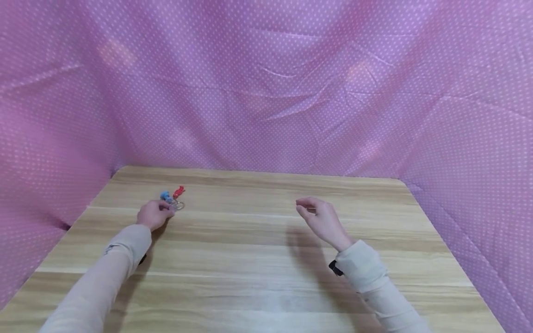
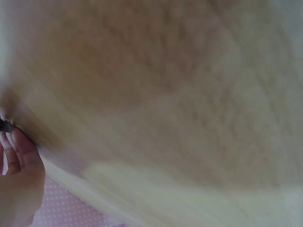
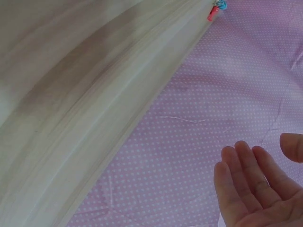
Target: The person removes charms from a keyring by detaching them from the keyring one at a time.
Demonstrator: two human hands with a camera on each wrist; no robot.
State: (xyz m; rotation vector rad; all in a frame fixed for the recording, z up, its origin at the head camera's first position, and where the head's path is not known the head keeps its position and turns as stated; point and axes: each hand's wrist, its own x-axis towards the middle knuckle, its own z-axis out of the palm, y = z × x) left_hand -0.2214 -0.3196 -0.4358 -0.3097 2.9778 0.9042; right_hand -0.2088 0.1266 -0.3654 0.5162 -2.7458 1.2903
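Note:
A keychain with a metal ring (image 1: 180, 206), a blue figure charm (image 1: 165, 195) and a red charm (image 1: 179, 191) is at the left of the table. My left hand (image 1: 155, 215) pinches its near end between thumb and fingers. In the left wrist view, a small dark piece (image 2: 5, 126) of it shows at the fingertips of that hand (image 2: 24, 182); the rest is out of frame. Over the right half of the table, my right hand (image 1: 324, 223) hovers with fingers loosely bent and nothing in them. The right wrist view shows its palm (image 3: 260, 196) and spread thumb.
The wood-grain table (image 1: 250, 259) has rounded far corners. Pink cloth with white dots (image 1: 266, 92) hangs behind it and along both sides. Beige sleeves (image 1: 365, 266) cover both forearms, and a black strap (image 1: 335, 268) shows at the right wrist.

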